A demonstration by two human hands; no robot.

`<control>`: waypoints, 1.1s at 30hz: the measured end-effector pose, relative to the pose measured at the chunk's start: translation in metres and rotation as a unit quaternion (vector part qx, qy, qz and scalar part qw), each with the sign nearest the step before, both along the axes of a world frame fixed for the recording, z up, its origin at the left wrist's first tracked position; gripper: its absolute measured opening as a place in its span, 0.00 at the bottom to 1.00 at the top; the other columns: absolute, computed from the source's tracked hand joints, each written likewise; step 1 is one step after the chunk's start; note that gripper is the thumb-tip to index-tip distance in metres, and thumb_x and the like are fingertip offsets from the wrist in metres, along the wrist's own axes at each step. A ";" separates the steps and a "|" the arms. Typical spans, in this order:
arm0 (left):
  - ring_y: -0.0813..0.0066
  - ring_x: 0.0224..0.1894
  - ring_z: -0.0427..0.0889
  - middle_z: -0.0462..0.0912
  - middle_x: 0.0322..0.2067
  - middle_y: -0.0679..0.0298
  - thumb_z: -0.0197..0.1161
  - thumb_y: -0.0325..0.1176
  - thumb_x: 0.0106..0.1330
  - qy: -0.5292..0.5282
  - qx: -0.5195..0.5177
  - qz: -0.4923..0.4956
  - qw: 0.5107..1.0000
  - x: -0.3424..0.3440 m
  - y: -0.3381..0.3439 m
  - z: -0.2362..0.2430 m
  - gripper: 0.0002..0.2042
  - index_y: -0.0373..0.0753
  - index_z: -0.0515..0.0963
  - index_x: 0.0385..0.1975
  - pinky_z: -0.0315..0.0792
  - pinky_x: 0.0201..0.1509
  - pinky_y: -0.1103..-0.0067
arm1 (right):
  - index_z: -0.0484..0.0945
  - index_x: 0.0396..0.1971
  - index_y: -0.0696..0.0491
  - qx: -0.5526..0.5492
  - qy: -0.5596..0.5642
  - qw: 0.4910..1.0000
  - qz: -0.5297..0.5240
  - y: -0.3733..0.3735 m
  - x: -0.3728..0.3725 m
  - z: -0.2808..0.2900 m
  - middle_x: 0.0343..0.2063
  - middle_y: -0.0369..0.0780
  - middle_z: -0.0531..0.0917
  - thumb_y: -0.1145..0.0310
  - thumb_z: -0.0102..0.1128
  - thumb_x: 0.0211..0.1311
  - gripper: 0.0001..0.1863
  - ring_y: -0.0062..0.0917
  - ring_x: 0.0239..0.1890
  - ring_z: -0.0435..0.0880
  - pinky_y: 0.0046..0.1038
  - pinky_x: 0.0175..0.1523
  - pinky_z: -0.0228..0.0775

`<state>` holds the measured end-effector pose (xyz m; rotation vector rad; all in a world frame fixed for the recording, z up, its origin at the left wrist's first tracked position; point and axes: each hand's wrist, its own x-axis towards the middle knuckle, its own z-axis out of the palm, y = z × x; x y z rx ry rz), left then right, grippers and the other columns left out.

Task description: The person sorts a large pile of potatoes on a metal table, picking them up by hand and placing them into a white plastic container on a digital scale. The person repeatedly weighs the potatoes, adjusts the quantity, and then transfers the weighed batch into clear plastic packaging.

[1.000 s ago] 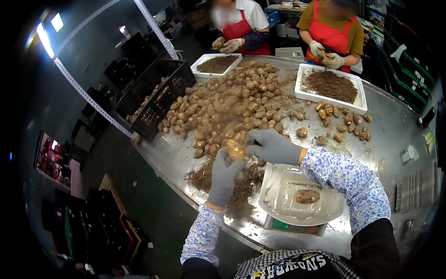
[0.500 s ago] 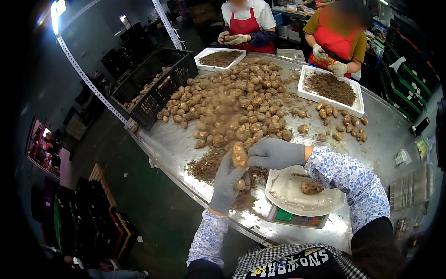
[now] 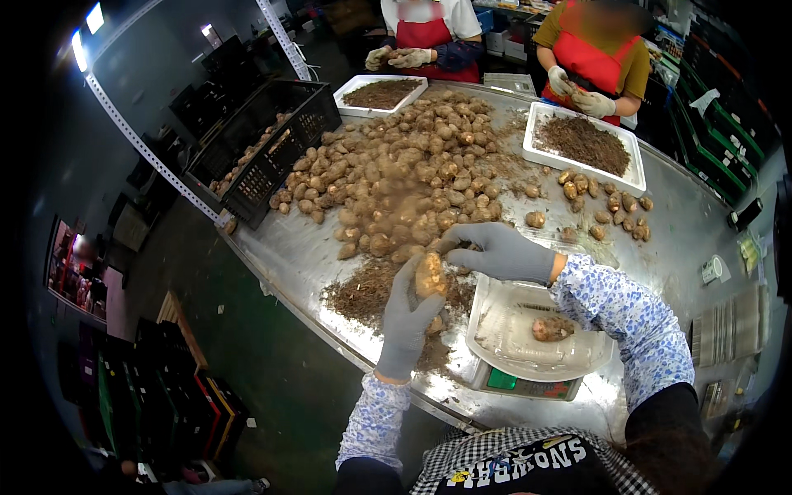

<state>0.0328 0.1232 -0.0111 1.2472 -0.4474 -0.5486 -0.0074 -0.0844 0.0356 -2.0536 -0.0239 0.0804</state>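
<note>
Both my hands wear grey gloves. My left hand (image 3: pixel 405 326) is closed around a brown taro (image 3: pixel 431 276), its pale patches facing up. At the taro's upper end, the curled fingers of my right hand (image 3: pixel 505 252) pinch it. A second small taro (image 3: pixel 436 324) shows beside my left palm; whether it is held there cannot be seen. Beneath my hands lies a heap of brown fibrous peelings (image 3: pixel 363 293). To the right, a white tray (image 3: pixel 503 351) with one taro (image 3: pixel 552 329) in it rests on a weighing scale (image 3: pixel 528 384).
A big pile of taros (image 3: pixel 404 169) covers the metal table (image 3: pixel 289 256) ahead. At its far left stands a black crate (image 3: pixel 272 153). Two white foam trays of peelings (image 3: pixel 582 142) are at the back, near two co-workers in red aprons. Loose taros (image 3: pixel 623 202) lie at the right.
The right hand's fingers have shifted to the taro's upper end, with a gap now showing between them. More of the held taro is visible. The whole view has shifted slightly.
</note>
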 end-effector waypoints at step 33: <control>0.43 0.41 0.80 0.81 0.38 0.44 0.65 0.39 0.54 -0.566 0.397 -0.395 0.605 -0.096 -0.127 -0.031 0.23 0.37 0.75 0.49 0.76 0.45 0.60 | 0.71 0.58 0.54 -0.092 -0.028 0.839 -0.535 -0.039 -0.393 -0.052 0.46 0.47 0.80 0.52 0.59 0.61 0.29 0.38 0.48 0.81 0.36 0.55 0.72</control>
